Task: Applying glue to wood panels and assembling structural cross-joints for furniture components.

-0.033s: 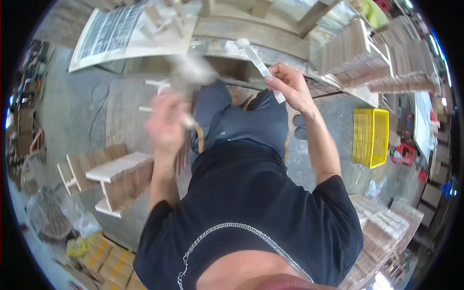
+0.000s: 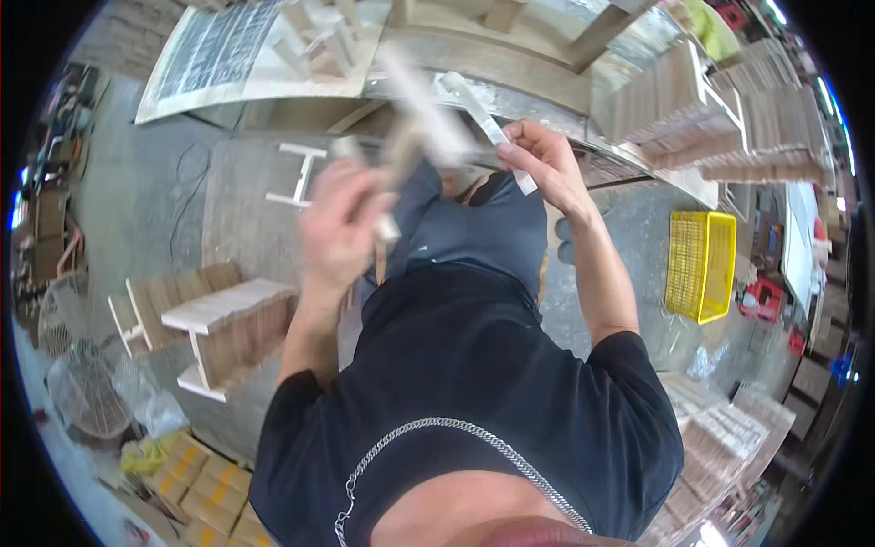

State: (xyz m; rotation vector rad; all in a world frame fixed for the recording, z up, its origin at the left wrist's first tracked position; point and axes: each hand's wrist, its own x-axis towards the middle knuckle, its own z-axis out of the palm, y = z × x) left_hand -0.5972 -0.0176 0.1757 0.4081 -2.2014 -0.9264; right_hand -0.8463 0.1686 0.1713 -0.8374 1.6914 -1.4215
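My left hand (image 2: 342,219), smeared by motion, is closed around a wooden H-shaped piece (image 2: 424,108). One pale bar of that piece slants up toward the bench and a brown middle part runs back to my fingers; its outline is blurred. Between the thumb and fingers of my right hand (image 2: 545,162) is a narrow whitish strip (image 2: 483,114) with a rounded far end. The strip tilts up and left, close to the wooden piece; whether they touch I cannot tell. Both hands are above my lap, in front of the workbench (image 2: 483,68).
Wooden H-section stacks stand on the floor at left (image 2: 237,319) and on the bench at right (image 2: 656,96). A single H-shaped piece (image 2: 296,173) is beside my left hand. Small wooden parts lie on a white board (image 2: 255,82). A yellow crate (image 2: 700,264) sits at right.
My left hand has moved right with the wooden piece, whose pale bar now slants near the strip. My right hand and the strip have hardly moved.
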